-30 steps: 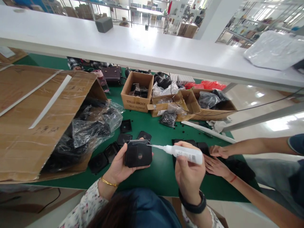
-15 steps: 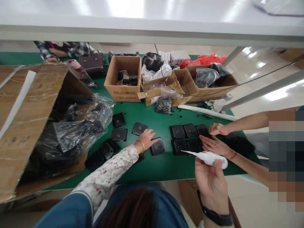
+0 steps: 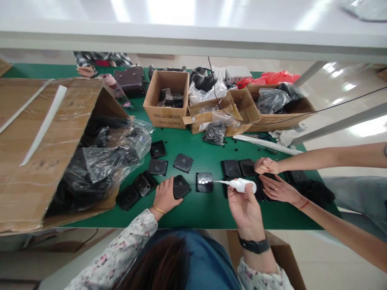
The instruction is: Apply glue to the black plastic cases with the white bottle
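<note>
My right hand [image 3: 244, 209] holds a small white squeeze bottle [image 3: 242, 185] lying sideways, its long thin nozzle pointing left. The nozzle tip is close to the right edge of a black square plastic cover [image 3: 204, 183] with a bright reflection on it. My left hand [image 3: 165, 198] has its fingers and thumb round the left side of a second black square cover [image 3: 182, 187], which sits slightly turned on the green table. Beyond them lies another black cover [image 3: 183, 162]. Several black square pieces [image 3: 157, 166] are scattered left of that.
At right, a co-worker's two hands [image 3: 276, 187] work over rows of black covers [image 3: 231, 168]. A large cardboard box [image 3: 51, 153] with plastic-wrapped black parts takes up the left. Open cartons [image 3: 165, 116] line the back. A white shelf edge [image 3: 193, 44] crosses overhead.
My left hand has moved left and down from the middle cover to another one, which it now grips. The bottle in my right hand has come left and up, nozzle nearer the middle cover.
</note>
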The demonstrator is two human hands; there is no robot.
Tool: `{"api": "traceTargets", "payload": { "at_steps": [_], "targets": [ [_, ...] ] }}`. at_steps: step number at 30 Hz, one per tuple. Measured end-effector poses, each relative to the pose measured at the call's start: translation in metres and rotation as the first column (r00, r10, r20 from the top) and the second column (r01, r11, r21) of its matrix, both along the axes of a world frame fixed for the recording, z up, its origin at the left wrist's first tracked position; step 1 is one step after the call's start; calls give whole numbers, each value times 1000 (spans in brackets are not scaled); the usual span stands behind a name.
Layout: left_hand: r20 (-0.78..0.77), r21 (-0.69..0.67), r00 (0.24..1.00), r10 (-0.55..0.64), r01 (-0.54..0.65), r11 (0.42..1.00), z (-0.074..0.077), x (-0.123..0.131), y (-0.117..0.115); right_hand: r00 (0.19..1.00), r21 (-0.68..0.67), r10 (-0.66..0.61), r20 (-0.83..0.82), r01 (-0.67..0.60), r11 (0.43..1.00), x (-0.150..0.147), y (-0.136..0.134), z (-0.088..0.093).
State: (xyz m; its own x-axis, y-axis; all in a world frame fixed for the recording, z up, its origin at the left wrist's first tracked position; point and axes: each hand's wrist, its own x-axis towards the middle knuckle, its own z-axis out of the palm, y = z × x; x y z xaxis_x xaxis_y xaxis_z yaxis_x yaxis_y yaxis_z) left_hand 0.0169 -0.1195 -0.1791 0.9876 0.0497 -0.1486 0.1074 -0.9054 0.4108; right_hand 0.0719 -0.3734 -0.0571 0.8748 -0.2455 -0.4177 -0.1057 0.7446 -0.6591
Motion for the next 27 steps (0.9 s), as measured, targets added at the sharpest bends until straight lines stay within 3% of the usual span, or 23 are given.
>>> {"api": "traceTargets", "payload": {
  "at_steps": [3, 6, 9, 13, 15, 19, 22, 27],
  "targets": [
    [-17, 84, 999, 49, -47, 995, 14, -14, 0, 999, -27, 26, 27, -26, 999, 3, 1, 1],
    [-18, 99, 1000, -18, 20, 995, 29, -30, 2, 999, -37, 28, 36, -27, 999, 1, -3, 4],
    [9, 62, 972, -233, 232, 971, 36, -20, 7, 1000, -14, 4, 20, -3, 1000, -3, -7, 6],
    [-1, -33, 833, -553, 552, 833, 27, 22, 15, 1000, 12, -27, -4, 27, 1000, -7, -9, 8],
    [-13, -50, 818, -576, 574, 817, 19, 35, 15, 1000, 16, -30, -10, 30, 999, -9, -9, 7],
    [8, -47, 867, -498, 498, 866, 19, 32, 12, 999, 9, -43, -26, 43, 999, -12, -11, 3],
    [66, -50, 918, -392, 395, 917, 43, 28, 13, 998, -18, -35, -46, 34, 999, -14, -8, 2],
    [258, -59, 938, -232, 255, 965, 112, 36, 12, 1000, -85, -10, -19, 8, 996, -10, 15, 17]
  ]
}}
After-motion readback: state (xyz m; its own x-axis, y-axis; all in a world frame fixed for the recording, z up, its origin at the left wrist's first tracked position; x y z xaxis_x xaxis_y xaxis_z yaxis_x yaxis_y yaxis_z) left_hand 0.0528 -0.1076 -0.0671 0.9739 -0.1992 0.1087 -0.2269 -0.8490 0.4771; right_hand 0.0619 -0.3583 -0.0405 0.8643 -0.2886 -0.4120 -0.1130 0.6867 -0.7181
